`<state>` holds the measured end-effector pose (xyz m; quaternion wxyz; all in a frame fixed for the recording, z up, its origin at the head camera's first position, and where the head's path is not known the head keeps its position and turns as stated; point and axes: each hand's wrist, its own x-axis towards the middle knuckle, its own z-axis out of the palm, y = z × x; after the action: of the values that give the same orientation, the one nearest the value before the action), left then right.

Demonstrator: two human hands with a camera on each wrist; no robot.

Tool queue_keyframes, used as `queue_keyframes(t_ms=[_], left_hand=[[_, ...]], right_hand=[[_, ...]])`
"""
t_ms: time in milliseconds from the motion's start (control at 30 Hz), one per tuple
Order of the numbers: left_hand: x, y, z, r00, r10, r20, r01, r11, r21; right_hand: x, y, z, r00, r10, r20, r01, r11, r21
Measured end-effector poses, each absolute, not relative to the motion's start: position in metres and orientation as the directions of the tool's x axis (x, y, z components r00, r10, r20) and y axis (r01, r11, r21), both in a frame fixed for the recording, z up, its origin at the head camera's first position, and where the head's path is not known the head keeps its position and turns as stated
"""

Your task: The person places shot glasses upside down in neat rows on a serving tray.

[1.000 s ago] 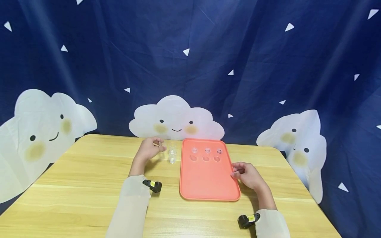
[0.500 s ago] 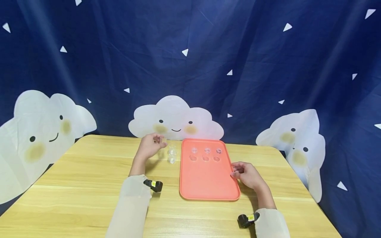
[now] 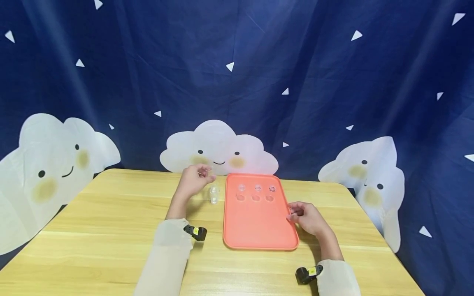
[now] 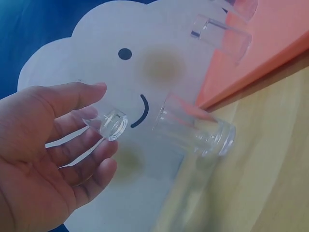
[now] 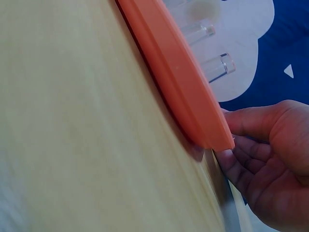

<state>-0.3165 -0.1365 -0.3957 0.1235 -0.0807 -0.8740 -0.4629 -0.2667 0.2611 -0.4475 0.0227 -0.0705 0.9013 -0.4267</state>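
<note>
Pinching a clear cup (image 4: 115,125) between thumb and fingers, the left hand (image 3: 193,181) holds it above the tabletop (image 3: 92,230), left of the tray (image 3: 259,230), base downward. Right hand (image 3: 310,218) pinches the tray's right edge; a light grip should steady it. Tray cups (image 4: 219,38) look mouth-down; matching likely needs a wrist turn. Best clear the standing cup (image 4: 193,130), then lower gently.

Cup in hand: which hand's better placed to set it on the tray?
Probably the left hand: it holds the cup left of the tray; the right hand grips the tray's right edge.
</note>
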Motion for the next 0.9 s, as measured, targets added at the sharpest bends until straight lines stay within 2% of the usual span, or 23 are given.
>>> queue_keyframes(t_ms=[567, 900], left_hand=[[-0.309, -0.099, -0.385, -0.940, 0.105, 0.323, 0.321, 0.584, 0.746], [-0.310, -0.068, -0.379, -0.899, 0.237, 0.369, 0.433, 0.612, 0.662]], right_hand=[[-0.266, 0.259, -0.450, -0.989, -0.147, 0.016, -0.105, 0.622, -0.776], [-0.267, 0.260, -0.448, -0.989, -0.143, 0.023, -0.109, 0.631, -0.768]])
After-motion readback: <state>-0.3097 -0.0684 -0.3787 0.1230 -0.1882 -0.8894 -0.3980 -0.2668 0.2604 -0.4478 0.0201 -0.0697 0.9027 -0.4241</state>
